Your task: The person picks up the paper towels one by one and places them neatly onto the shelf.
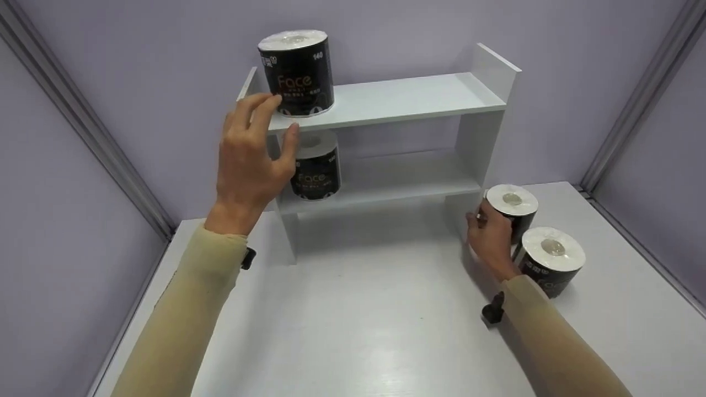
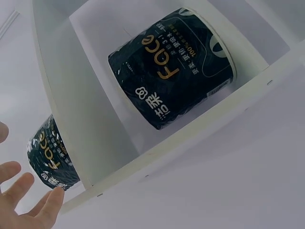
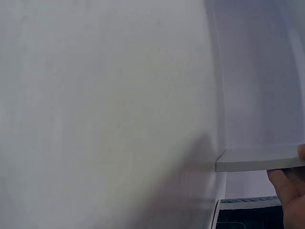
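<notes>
A white shelf [image 1: 408, 99] stands on the white table [image 1: 358, 331], with pale lilac walls [image 1: 386, 38] and grey metal framing [image 1: 88, 124] around it. The upper roll [image 1: 298, 77] stands upright on the shelf's top board, at its left end; the lower roll [image 1: 315, 176] stands beneath it on the middle board, partly hidden behind the left thumb. To the right of the shelf, on the table, are the rear roll [image 1: 521, 219] and, nearer the person, the front roll [image 1: 554, 262], close beside the right forearm. The shelf's right side panel stands between these two and the table under the boards.

The left hand [image 1: 248, 151] is spread, fingers loosely bent, by the upper roll; whether they touch is unclear. The right hand [image 1: 491, 240] is near the rear roll, thumb and fingers on either side of the panel's edge; it appears to pinch it, though the right wrist view cuts the hand off.

The black wrappers read "Face" in orange-gold; the upper roll also shows "140". In the left wrist view, "100%", white Chinese characters, a flower-like mark and a barcode show on the lower roll.
</notes>
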`<state>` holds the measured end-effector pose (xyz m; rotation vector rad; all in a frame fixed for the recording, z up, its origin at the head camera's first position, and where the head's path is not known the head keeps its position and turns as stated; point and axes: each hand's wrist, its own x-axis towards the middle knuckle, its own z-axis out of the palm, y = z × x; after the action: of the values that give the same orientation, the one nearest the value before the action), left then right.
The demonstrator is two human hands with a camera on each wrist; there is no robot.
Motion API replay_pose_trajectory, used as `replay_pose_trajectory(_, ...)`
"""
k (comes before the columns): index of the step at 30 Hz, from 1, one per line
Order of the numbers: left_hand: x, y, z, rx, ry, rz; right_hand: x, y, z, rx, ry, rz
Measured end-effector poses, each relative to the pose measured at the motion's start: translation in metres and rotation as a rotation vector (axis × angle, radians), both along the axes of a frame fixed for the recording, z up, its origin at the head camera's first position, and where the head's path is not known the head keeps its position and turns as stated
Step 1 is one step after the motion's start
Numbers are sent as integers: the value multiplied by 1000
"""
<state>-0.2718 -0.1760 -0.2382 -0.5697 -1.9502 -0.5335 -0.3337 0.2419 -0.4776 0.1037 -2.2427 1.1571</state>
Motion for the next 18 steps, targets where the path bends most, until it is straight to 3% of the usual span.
replay_pose_trajectory(11,7,-4,-14,36,11,-18,6,3,12,-7,-86,101)
replay_pose_trajectory(18,13,-6,-26,99,-3,-59,15,7,14,1,-41,62)
